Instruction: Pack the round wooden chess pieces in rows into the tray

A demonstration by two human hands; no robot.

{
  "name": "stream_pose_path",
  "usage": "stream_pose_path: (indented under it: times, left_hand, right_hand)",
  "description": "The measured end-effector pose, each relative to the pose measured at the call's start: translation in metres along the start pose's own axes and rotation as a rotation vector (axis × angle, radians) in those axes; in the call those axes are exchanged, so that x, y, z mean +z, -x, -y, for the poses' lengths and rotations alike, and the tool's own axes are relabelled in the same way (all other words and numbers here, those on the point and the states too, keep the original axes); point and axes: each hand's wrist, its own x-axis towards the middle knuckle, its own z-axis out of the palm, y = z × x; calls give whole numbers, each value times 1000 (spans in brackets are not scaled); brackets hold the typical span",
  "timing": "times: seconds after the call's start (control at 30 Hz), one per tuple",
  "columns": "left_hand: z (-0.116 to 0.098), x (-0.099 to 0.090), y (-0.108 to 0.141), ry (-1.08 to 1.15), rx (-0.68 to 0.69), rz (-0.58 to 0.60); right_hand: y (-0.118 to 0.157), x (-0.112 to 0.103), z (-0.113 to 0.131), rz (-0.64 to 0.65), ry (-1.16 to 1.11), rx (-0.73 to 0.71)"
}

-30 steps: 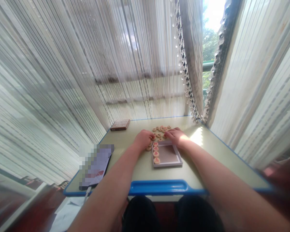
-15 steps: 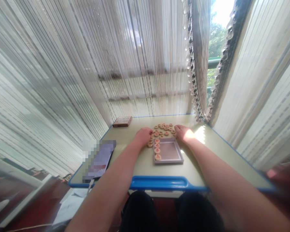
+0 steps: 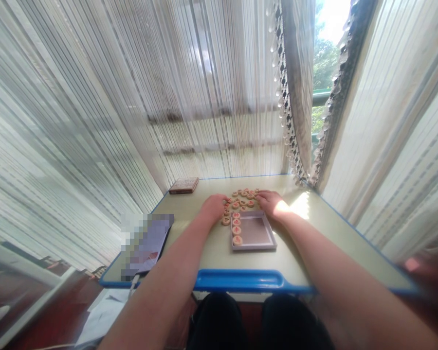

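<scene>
Several round wooden Chinese chess pieces (image 3: 250, 203) with red or dark characters lie loosely grouped on the pale table. A shallow lidless box (image 3: 273, 239) stands nearer to me, with a column of red-marked pieces (image 3: 237, 231) along its left side. My left hand (image 3: 214, 206) is at the left of the group, its fingers bent and closed on a piece (image 3: 228, 200) at the fingertips. From the right, my right hand (image 3: 272, 201) reaches over the group's edge with fingers stretched out. Its fingers hide some pieces, and I see nothing gripped in it.
A tablet-like device (image 3: 156, 243), partly pixelated, lies at the table's left with a cable (image 3: 135, 282). A brown flat box or book (image 3: 183, 185) is at the back left corner. The table (image 3: 219, 257) has a blue front tray (image 3: 241, 278). Sheer curtains (image 3: 219, 121) hang behind.
My right hand has moved left, onto the right edge of the group, and now covers pieces that showed there before. My left hand stays at nearly the same place.
</scene>
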Motion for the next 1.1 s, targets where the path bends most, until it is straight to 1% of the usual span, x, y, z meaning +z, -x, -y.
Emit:
stream_pose_path:
  times: [0.1, 0.17, 0.3, 0.37, 0.47, 0.6, 0.73, 0.87, 0.93, 1.03, 1.1]
  left_hand:
    - [-2, -2, 0, -21, -18, -2]
    - [-4, -5, 1, -22, -24, -12]
    - [-9, -9, 3, -11, -6, 18]
    - [-10, -11, 4, -7, -14, 34]
    - [-10, -11, 3, 12, -31, 23]
    - [-9, -10, 1, 69, -24, -31]
    - [-8, -7, 0, 144, 1, -145]
    - [-6, -5, -2, 197, 22, -235]
    - [-6, -4, -3, 194, 35, -249]
    - [-6, -4, -3, 185, 45, -237]
    - [-7, -4, -2, 179, 48, -223]
  right_hand:
    - [4, -3, 7, 10, 15, -112]
    - [6, -6, 11, 45, 30, -147]
    - [9, -9, 13, 100, 52, -115]
    - [9, -9, 13, 109, 70, -107]
    - [8, -9, 14, 106, 92, -120]
    - [8, -9, 16, 76, 95, -158]
    - [8, -9, 16, 45, 102, -186]
    - [7, -5, 13, 22, 105, -170]
    - [7, -4, 12, 56, 100, -179]
    - [8, -4, 12, 123, 88, -196]
    - [8, -5, 12, 122, 94, -188]
